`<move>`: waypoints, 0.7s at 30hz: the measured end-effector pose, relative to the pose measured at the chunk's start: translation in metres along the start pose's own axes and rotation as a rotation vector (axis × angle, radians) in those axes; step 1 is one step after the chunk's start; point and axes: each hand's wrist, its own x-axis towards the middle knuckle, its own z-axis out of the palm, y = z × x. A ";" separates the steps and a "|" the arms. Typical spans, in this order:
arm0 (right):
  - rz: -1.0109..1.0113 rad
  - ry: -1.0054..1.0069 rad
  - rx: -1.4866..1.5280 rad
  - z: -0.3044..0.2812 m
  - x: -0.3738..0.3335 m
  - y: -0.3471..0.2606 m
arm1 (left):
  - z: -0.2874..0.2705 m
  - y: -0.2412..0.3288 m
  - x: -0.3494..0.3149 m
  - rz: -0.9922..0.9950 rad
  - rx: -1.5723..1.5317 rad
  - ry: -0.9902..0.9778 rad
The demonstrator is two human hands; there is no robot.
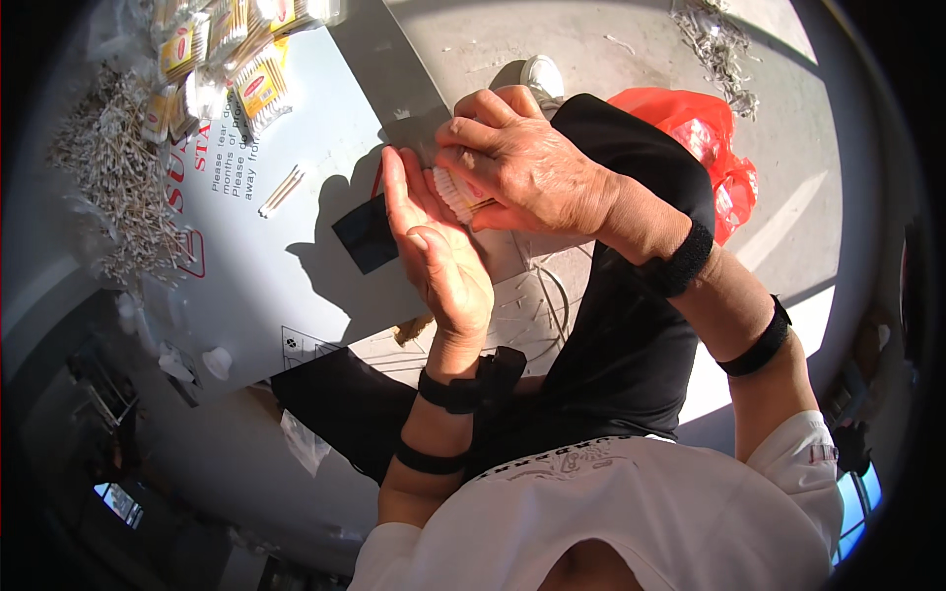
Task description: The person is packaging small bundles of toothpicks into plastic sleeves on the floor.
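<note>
A pack of cotton swabs [455, 194] is gripped in my right hand [537, 163], its white tips turned toward my left palm. My left hand [434, 241] is held upright beside it with the fingers stretched out and the palm facing the swabs. Whether the tips touch the palm I cannot tell. A few loose cotton swabs [283, 191] lie on the grey board left of my hands. Farther left spreads a large heap of loose cotton swabs [123, 177]. Filled packs of cotton swabs [261, 89] with yellow labels are piled at the far left.
The printed grey board [296, 256] carries a dark flat rectangle [367, 234] beside my left hand. A red plastic bag [734, 187] sits on the floor beyond my right knee. Scattered swabs [714, 49] lie on the floor at the far right. A white shoe [542, 75] shows ahead.
</note>
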 end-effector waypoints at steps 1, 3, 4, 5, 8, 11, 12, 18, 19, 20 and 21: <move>0.024 -0.016 -0.005 -0.001 -0.001 0.000 | -0.001 0.000 0.001 0.009 0.044 -0.013; 0.050 -0.026 -0.016 -0.006 -0.005 0.001 | -0.013 0.003 0.001 0.019 0.184 -0.043; 0.117 0.046 -0.010 -0.010 -0.009 -0.001 | -0.019 0.008 0.002 0.118 0.584 -0.193; 0.184 0.118 -0.005 -0.013 -0.014 -0.003 | -0.022 0.012 0.001 0.222 0.983 -0.344; 0.599 0.489 0.590 -0.013 -0.041 -0.013 | -0.022 0.020 -0.004 0.189 1.286 -0.522; 0.858 0.833 1.720 0.010 -0.055 -0.025 | -0.020 0.019 -0.006 0.203 1.370 -0.565; 0.875 0.816 1.835 0.014 -0.059 -0.025 | -0.017 0.017 -0.006 0.212 1.403 -0.578; 0.854 0.738 1.999 0.027 -0.054 -0.040 | -0.008 0.013 -0.008 0.204 1.491 -0.567; 0.852 0.746 2.005 0.027 -0.054 -0.041 | -0.007 0.015 -0.008 0.188 1.514 -0.559; 0.857 0.737 2.022 0.026 -0.053 -0.042 | -0.003 0.018 -0.008 0.158 1.556 -0.569; 0.860 0.728 2.040 0.024 -0.053 -0.043 | -0.003 0.018 -0.010 0.161 1.562 -0.575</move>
